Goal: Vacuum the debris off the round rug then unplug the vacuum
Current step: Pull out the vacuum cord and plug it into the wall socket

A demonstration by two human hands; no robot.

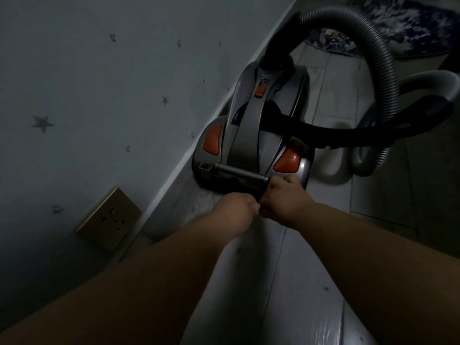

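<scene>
A grey canister vacuum point(249, 135) with orange buttons sits on the floor beside the wall. Its ribbed grey hose point(378, 58) loops over to the right. Both my hands meet at the vacuum's rear end. My left hand point(239, 207) is closed in a fist, and my right hand point(283, 197) is closed around something small and dark between them, likely the cord or plug, which is mostly hidden. The round dark-blue patterned rug point(410, 28) lies at the top right. A brass-coloured wall socket point(108, 219) on the left wall has nothing plugged into it.
A pale wall with small star stickers point(42, 123) fills the left side, with a white skirting board point(179, 160) along its foot. The floor is light tiles. The room is dim. The hose's curved grey handle tube point(423, 83) rests at the right edge.
</scene>
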